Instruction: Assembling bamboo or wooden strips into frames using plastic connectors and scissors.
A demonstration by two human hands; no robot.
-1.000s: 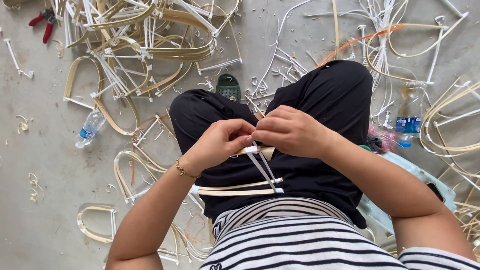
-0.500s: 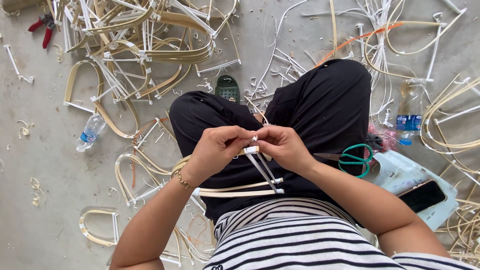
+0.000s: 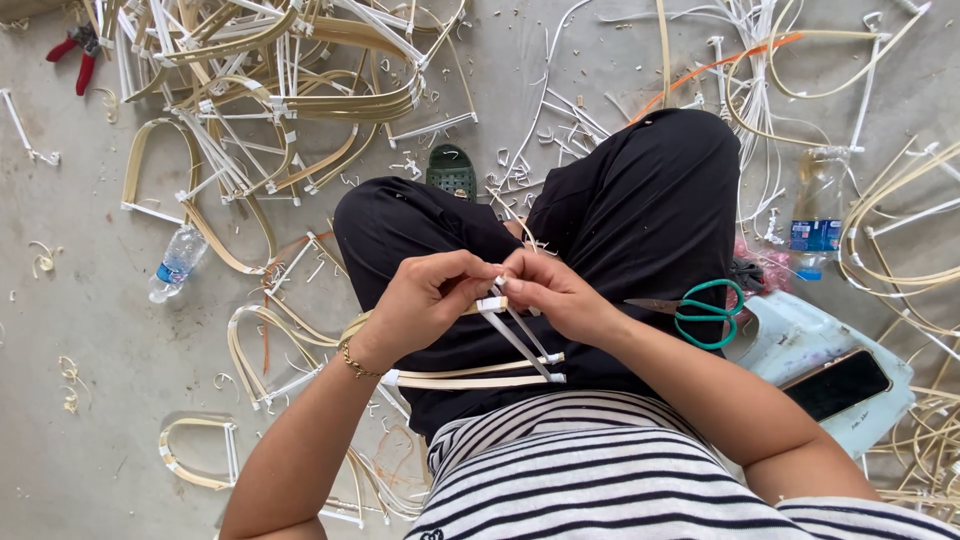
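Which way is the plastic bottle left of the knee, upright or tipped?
Tipped. The plastic bottle lies on its side on the concrete floor, cap end toward the lower left.

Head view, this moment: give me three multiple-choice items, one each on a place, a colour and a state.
1. Where do the scissors lie?
A. by the right forearm
B. beside the red pliers
C. under the left elbow

2. What colour are the scissors' handles?
A. red
B. green
C. black

3. How is the bamboo frame held?
A. lying untouched
B. one hand only
C. pinched by both hands

Answers:
1 A, they rest at the thigh's edge, next to the pale stool.
2 B, the loops are teal green.
3 C, the left hand and right hand meet at its white-taped joint.
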